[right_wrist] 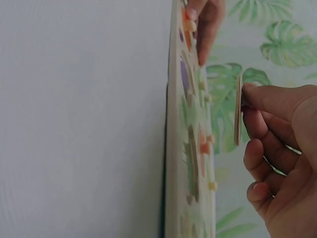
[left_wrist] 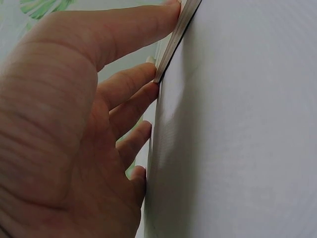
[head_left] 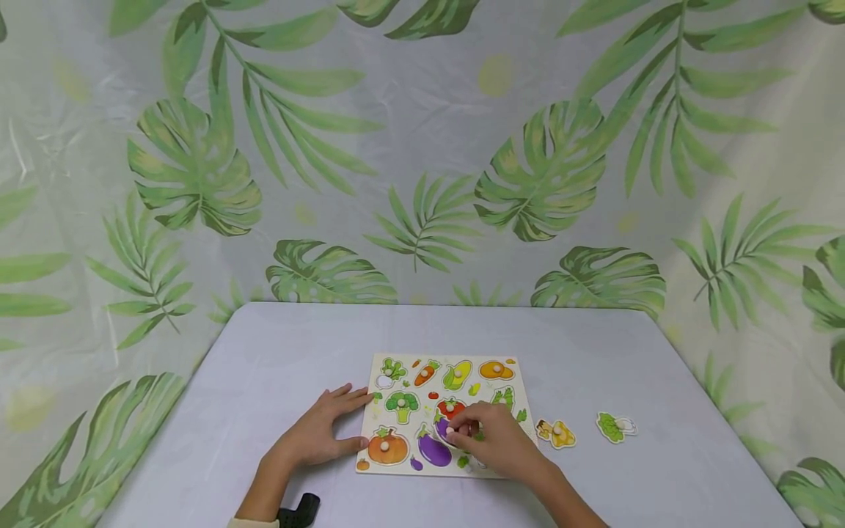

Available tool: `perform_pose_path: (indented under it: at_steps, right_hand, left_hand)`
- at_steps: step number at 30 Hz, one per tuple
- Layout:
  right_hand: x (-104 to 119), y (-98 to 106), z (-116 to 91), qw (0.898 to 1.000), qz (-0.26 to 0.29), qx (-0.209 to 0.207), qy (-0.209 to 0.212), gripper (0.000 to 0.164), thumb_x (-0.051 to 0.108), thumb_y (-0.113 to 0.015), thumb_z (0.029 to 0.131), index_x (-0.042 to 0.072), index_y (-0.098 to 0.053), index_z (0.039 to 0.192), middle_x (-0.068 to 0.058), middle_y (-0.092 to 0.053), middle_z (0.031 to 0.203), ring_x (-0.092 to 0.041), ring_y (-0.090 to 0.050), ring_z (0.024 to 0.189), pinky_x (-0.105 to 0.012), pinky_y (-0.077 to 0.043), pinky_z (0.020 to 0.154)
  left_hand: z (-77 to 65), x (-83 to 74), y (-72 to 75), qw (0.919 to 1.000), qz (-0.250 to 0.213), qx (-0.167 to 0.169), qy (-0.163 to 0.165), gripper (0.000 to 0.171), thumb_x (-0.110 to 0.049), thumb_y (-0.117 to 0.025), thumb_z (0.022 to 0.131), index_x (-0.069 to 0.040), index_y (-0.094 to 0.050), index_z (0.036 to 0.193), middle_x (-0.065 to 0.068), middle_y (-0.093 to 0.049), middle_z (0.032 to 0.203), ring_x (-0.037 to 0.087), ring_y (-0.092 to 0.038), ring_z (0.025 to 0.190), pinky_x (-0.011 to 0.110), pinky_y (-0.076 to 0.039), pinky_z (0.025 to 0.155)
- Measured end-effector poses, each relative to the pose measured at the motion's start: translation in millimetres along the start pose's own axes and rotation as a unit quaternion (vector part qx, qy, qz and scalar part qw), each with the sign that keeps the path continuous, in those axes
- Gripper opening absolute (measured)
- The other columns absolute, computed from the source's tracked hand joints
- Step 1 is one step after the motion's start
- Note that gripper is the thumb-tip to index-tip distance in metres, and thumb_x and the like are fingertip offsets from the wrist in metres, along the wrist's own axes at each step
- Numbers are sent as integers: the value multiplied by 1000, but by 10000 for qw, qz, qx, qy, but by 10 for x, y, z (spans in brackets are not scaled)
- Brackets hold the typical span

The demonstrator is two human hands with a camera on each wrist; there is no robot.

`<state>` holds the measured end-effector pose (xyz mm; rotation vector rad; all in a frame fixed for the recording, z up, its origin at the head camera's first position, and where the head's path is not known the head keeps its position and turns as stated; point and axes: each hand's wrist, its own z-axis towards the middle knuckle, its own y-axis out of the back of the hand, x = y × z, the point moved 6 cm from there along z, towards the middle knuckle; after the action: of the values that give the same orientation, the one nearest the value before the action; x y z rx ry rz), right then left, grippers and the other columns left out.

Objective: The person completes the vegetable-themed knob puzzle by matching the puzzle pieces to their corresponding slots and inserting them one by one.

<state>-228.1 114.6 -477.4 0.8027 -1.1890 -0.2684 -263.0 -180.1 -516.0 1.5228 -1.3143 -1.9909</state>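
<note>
My right hand (head_left: 498, 444) pinches a purple eggplant puzzle piece (head_left: 442, 428) by its knob. In the right wrist view this eggplant piece (right_wrist: 238, 111) is seen edge-on, raised off the wooden puzzle board (right_wrist: 172, 148). Just below it on the board (head_left: 396, 469) is a purple eggplant shape (head_left: 434, 449). My left hand (head_left: 320, 433) rests at the board's left edge, thumb and fingers spread and touching it. Knobbed pieces sit in the board, among them a pumpkin (head_left: 388, 449), broccoli (head_left: 403, 405), carrot (head_left: 425, 375) and tomato (head_left: 450, 408), the last partly covered.
To the right of the board, a yellow piece (head_left: 562, 435) lies on the table. Farther right lies a leafy green piece with a white stem (head_left: 611, 428). The white table (head_left: 297, 345) ends at a leaf-patterned curtain (head_left: 422, 147).
</note>
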Motion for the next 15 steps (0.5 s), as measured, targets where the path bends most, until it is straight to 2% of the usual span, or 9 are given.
perform_pose_path:
  at_steps: [5, 15]
  right_hand:
    - [-2, -134, 53, 9996, 71, 151, -207, 5, 25, -79, 91, 21, -78, 92, 14, -63, 76, -1, -54, 69, -17, -49, 60]
    - [25, -330, 128, 9992, 78, 279, -279, 5, 19, -79, 90, 17, -78, 87, 14, -59, 69, 2, -48, 62, -14, -42, 55]
  left_hand:
    - [-5, -5, 9, 10000, 13, -54, -6, 74, -48, -77, 85, -19, -56, 150, 2, -50, 159, 37, -30, 156, 66, -16, 127]
    - [-4, 7, -5, 10000, 30, -53, -2, 74, -49, -76, 85, -20, -56, 150, 1, -50, 159, 36, -30, 156, 65, -16, 128]
